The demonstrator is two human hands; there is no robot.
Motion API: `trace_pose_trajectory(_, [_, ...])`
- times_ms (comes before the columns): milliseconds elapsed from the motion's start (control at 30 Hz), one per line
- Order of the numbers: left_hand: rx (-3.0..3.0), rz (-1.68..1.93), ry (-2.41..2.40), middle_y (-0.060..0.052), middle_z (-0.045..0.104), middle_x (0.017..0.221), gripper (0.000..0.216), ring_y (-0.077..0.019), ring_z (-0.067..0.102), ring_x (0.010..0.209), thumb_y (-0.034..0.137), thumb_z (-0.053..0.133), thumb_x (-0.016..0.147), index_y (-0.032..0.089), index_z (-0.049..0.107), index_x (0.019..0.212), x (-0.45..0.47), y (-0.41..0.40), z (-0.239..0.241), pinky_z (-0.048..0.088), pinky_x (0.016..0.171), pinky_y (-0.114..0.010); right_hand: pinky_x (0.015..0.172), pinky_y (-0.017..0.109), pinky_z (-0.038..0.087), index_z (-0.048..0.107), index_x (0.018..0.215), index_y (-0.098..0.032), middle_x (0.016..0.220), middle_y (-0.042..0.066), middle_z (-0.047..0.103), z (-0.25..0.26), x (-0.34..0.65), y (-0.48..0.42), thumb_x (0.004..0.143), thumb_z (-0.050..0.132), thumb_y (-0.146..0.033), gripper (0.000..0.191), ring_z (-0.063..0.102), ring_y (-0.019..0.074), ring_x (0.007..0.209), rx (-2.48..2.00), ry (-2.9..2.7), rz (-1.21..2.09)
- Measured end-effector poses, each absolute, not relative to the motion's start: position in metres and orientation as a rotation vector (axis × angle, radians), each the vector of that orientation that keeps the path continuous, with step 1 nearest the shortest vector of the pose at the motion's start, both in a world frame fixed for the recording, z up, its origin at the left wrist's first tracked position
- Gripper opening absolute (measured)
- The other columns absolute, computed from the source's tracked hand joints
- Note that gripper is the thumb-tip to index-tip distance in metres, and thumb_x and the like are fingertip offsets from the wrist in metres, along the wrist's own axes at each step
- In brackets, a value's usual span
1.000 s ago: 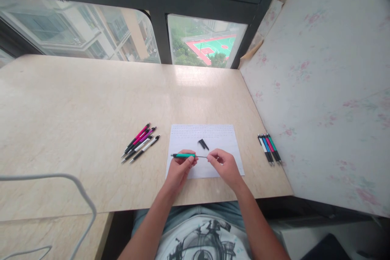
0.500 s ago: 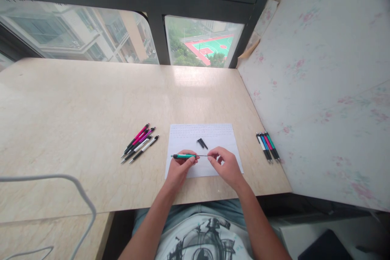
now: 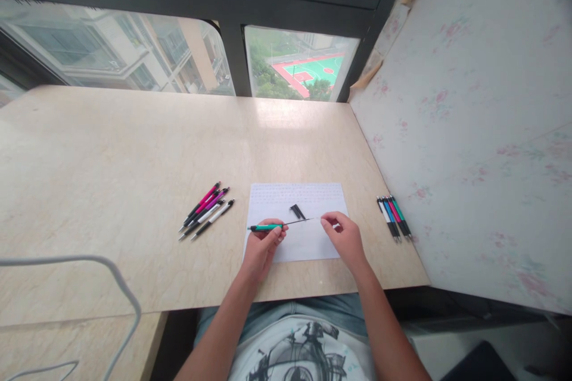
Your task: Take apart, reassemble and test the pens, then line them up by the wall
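Above the left part of the paper (image 3: 304, 244), a green pen (image 3: 267, 228) is gripped by the left hand (image 3: 263, 247), its fingers closed round the barrel. A thin refill (image 3: 295, 222) is held pointing from the pen toward the paper's right, its far end pinched in the fingertips of the right hand (image 3: 346, 238). Two black pieces (image 3: 295, 212) are laid on the paper. Pens are heaped (image 3: 210, 212) left of the paper; others are lined up (image 3: 393, 214) right of it.
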State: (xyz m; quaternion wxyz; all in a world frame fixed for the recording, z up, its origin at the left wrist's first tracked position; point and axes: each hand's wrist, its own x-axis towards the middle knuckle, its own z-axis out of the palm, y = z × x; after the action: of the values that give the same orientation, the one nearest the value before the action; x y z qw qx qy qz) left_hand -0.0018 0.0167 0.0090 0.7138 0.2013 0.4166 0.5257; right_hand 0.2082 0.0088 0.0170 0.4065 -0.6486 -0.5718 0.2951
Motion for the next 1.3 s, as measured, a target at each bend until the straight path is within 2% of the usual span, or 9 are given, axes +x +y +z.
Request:
trace_pose_trajectory(200, [0.497, 1.123, 0.925, -0.007, 0.072, 0.079, 0.022, -0.0118, 0.062, 0.069, 0.022, 0.081, 0.067, 0.014, 0.071, 0.085, -0.002, 0.017, 0.008, 0.049, 0.068, -0.023, 0.065, 0.032, 0.049, 0.067, 0.085, -0.020, 0.082, 0.005, 0.068, -0.002, 0.187, 0.031, 0.083, 0.054, -0.025, 0.014, 0.059, 0.0174, 0.067, -1.670, -1.549, 0.562])
trace_pose_trajectory(300, [0.512, 1.121, 0.919, -0.007, 0.072, 0.080, 0.022, -0.0118, 0.062, 0.069, 0.022, 0.081, 0.067, 0.014, 0.071, 0.085, -0.003, 0.016, 0.006, 0.049, 0.069, -0.023, 0.070, 0.033, 0.050, 0.068, 0.090, -0.019, 0.089, 0.006, 0.069, -0.003, 0.179, 0.038, 0.081, 0.055, -0.021, 0.015, 0.059, 0.0169, 0.067, -1.662, -1.579, 0.561])
trace_pose_trajectory(500, [0.530, 1.105, 0.923, -0.007, 0.073, 0.081, 0.023, -0.0134, 0.063, 0.072, 0.024, 0.080, 0.069, 0.015, 0.071, 0.088, -0.003, 0.015, 0.004, 0.049, 0.072, -0.025, 0.061, 0.028, 0.049, 0.068, 0.093, -0.020, 0.092, 0.008, 0.069, 0.015, 0.191, 0.019, 0.088, 0.045, -0.021, 0.024, 0.063, 0.0196, 0.082, -1.565, -1.489, 0.706])
trace_pose_trajectory(633, [0.590, 1.077, 0.964, -0.008, 0.073, 0.080, 0.024, -0.0152, 0.064, 0.072, 0.026, 0.081, 0.068, 0.015, 0.071, 0.087, -0.001, 0.016, 0.005, 0.049, 0.072, -0.026, 0.067, 0.030, 0.051, 0.068, 0.099, -0.022, 0.096, 0.007, 0.069, 0.035, 0.196, 0.004, 0.091, 0.047, -0.025, 0.023, 0.063, 0.0199, 0.087, -1.441, -1.556, 0.796])
trace_pose_trajectory(867, [0.628, 1.078, 0.979, -0.006, 0.071, 0.077, 0.024, -0.0152, 0.063, 0.072, 0.028, 0.079, 0.069, 0.015, 0.071, 0.088, 0.001, 0.015, 0.003, 0.047, 0.072, -0.027, 0.068, 0.032, 0.052, 0.071, 0.094, -0.025, 0.087, 0.005, 0.068, 0.043, 0.202, 0.000, 0.090, 0.052, -0.022, 0.019, 0.060, 0.0190, 0.079, -1.388, -1.888, 0.873])
trace_pose_trajectory(1067, [0.592, 1.111, 0.941, -0.005, 0.070, 0.081, 0.023, -0.0125, 0.060, 0.071, 0.028, 0.076, 0.074, 0.016, 0.069, 0.092, -0.001, 0.015, 0.000, 0.046, 0.070, -0.024, 0.065, 0.029, 0.050, 0.069, 0.083, -0.022, 0.086, 0.005, 0.067, 0.032, 0.224, -0.004, 0.085, 0.055, -0.019, 0.014, 0.060, 0.0199, 0.083, -1.605, -1.793, 0.745])
trace_pose_trajectory(1167, [0.594, 1.105, 0.936, -0.006, 0.070, 0.081, 0.023, -0.0129, 0.059, 0.071, 0.027, 0.076, 0.074, 0.015, 0.069, 0.092, -0.002, 0.015, -0.001, 0.045, 0.071, -0.025, 0.063, 0.029, 0.048, 0.069, 0.083, -0.021, 0.081, 0.005, 0.067, 0.022, 0.228, -0.003, 0.083, 0.056, -0.021, 0.014, 0.060, 0.0193, 0.076, -1.710, -1.707, 0.670])
trace_pose_trajectory(1300, [0.599, 1.103, 0.937, -0.006, 0.070, 0.082, 0.025, -0.0135, 0.060, 0.073, 0.028, 0.076, 0.073, 0.015, 0.068, 0.093, -0.002, 0.015, 0.000, 0.046, 0.072, -0.026, 0.067, 0.031, 0.047, 0.070, 0.085, -0.019, 0.081, 0.005, 0.068, 0.010, 0.216, 0.005, 0.083, 0.056, -0.023, 0.014, 0.060, 0.0186, 0.071, -1.800, -1.602, 0.603])
